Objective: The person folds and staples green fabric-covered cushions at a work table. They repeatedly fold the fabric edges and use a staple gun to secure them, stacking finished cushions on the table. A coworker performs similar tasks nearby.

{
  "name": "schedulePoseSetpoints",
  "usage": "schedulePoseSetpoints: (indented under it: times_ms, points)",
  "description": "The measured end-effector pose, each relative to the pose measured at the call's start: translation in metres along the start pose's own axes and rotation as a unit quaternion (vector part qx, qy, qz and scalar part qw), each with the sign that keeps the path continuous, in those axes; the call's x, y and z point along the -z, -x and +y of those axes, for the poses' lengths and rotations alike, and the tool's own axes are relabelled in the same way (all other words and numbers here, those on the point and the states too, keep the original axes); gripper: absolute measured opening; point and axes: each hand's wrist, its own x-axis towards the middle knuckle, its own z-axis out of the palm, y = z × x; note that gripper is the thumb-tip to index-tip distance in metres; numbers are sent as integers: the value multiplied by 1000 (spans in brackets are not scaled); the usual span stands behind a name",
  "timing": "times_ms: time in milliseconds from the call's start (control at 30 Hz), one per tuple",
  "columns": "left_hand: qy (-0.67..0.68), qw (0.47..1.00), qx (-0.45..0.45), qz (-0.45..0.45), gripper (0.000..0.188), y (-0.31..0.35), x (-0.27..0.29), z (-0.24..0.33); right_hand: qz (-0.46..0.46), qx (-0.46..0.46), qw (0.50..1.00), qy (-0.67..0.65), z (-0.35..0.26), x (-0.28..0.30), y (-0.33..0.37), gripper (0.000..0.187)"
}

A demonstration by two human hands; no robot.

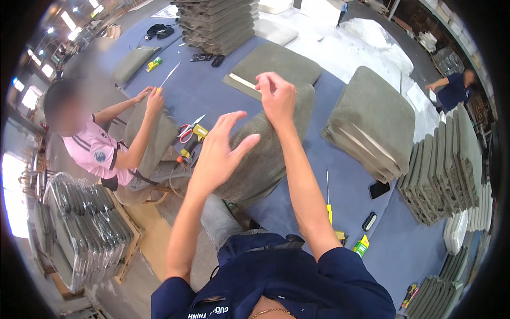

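Note:
An olive-green fabric cushion cover lies across the table edge and my lap, beneath both hands. My left hand is raised above its left side, thumb and fingers spread, with nothing in them. Over the cover's far part is my right hand, its fingers curled in with thumb and fingertips close together. Whatever those fingers may hold is too small or hidden to make out. Just beyond lies another green cushion, a pale strip along its near edge.
Red-handled scissors and a yellow-handled tool lie left of the cover. To the right are a cushion stack, a yellow-handled screwdriver and a phone. A co-worker in pink sits at left, holding a thin tool.

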Motion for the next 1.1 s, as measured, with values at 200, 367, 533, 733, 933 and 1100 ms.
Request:
schedulePoseSetpoints:
  times_ms: [200,367,533,733,933,1100]
  points:
    - [-110,970,26,-216,72,-69,-47,-74,-44,132,985,101,38,9,36,20]
    - [-170,964,14,-204,74,-64,-57,-58,70,191,973,107,85,2,77,43]
    - [-263,949,5,-173,80,-56,-63,-50,82,142,979,119,132,-7,122,62]
    - [-256,951,14,-173,87,-54,-64,-42,42,-116,982,147,176,6,229,67]
    - [138,966,60,-211,96,-41,-38,-52,-63,-279,957,51,147,50,243,69]
    - [175,935,111,-287,100,32,-3,-65,117,7,992,39,20,34,161,64]
